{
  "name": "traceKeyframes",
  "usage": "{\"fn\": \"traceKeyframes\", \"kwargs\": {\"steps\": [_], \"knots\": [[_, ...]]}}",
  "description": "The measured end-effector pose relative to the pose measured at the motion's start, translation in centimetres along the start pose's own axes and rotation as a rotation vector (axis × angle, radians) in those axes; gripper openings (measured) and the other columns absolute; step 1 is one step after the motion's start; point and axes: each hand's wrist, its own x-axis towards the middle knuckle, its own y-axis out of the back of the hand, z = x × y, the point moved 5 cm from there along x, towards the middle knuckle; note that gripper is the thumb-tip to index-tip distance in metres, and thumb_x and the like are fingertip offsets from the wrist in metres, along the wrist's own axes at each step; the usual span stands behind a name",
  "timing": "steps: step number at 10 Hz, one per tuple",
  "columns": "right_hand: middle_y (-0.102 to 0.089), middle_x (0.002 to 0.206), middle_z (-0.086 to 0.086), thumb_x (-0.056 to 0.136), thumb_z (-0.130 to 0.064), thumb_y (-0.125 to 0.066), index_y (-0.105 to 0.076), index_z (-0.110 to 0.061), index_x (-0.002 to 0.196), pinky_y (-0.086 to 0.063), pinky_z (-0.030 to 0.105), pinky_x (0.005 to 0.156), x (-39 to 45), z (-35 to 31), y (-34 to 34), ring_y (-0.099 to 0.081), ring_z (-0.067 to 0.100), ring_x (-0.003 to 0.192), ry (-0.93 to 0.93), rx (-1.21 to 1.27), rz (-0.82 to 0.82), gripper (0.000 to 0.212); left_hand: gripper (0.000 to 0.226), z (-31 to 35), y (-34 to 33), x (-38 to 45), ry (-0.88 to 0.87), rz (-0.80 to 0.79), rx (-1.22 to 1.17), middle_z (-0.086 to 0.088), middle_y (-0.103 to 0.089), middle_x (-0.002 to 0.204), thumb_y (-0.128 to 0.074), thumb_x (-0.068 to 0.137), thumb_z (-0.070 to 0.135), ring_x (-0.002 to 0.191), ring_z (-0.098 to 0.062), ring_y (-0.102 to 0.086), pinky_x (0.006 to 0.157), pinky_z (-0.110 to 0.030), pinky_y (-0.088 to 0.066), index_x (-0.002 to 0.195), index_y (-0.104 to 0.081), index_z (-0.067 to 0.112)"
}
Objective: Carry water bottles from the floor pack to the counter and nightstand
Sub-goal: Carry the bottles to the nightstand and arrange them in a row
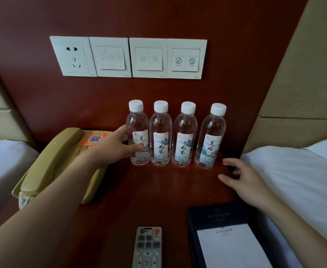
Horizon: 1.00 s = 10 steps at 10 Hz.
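Four clear plastic water bottles with white caps stood upright in a row at the far edge of the dark red wooden nightstand. The left hand curled loosely around the leftmost bottle, fingers touching it. The right hand hovered near the rightmost bottle, fingers spread, holding nothing.

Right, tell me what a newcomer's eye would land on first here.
Four upright bottles with white caps stand in a row at the back of the nightstand, against the red-brown wall. The left hand touches the leftmost bottle, while the right hand hovers open near the rightmost, not touching it. Above them runs a strip of pale switch plates; a beige phone sits on the left.
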Motion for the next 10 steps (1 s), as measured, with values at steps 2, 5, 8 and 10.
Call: {"fn": "traceKeyframes", "kwargs": {"steps": [2, 5, 8, 10], "knots": [[-0.053, 0.127, -0.011, 0.081, -0.025, -0.078, -0.054, -0.026, 0.131, -0.04, 0.02, 0.087, 1.5, -1.3, -1.2, -0.051, 0.009, 0.114, 0.091, -0.048, -0.059, 0.056, 0.046, -0.3, 0.1, 0.3, 0.015, -0.053, 0.063, 0.013, -0.067, 0.112, -0.066, 0.09, 0.011, 0.106, -0.009, -0.063, 0.091, -0.039, -0.054, 0.113, -0.049, 0.047], [-0.048, 0.131, -0.012, 0.086, -0.027, -0.072, -0.053, -0.023, 0.135, -0.036, 0.022, 0.097, 1.5, -0.9, -2.2, -0.048, 0.009, 0.121, 0.127, -0.054, -0.007, 0.052, 0.052, -0.3, 0.1, 0.3, 0.062, -0.123, 0.036, 0.009, -0.066, 0.118, -0.066, 0.089, 0.01, 0.111, -0.013, -0.063, 0.089, -0.039, -0.056, 0.123, -0.047, 0.045], [-0.049, 0.137, -0.005, 0.086, -0.029, -0.073, -0.052, -0.022, 0.136, -0.038, 0.031, 0.103, 1.2, -1.0, -2.0, -0.048, 0.013, 0.123, 0.039, -0.087, 0.007, 0.055, 0.09, -1.6, -3.0, -2.4, 0.04, 0.008, 0.113, 0.016, -0.046, 0.135, -0.064, 0.092, 0.024, 0.106, 0.002, -0.054, 0.102, -0.031, -0.04, 0.151, 0.003, 0.034], [-0.065, 0.116, 0.006, 0.092, -0.014, -0.064, -0.061, -0.011, 0.124, -0.044, 0.025, 0.079, 0.9, -5.4, 4.9, -0.057, 0.015, 0.099, -0.015, 0.355, 0.282, 0.032, 0.096, -4.7, -5.6, -6.2, -0.037, 0.212, 0.157, 0.018, -0.025, 0.145, -0.065, 0.091, 0.025, 0.136, -0.001, -0.026, 0.113, -0.028, -0.028, 0.155, 0.006, 0.026]]}}
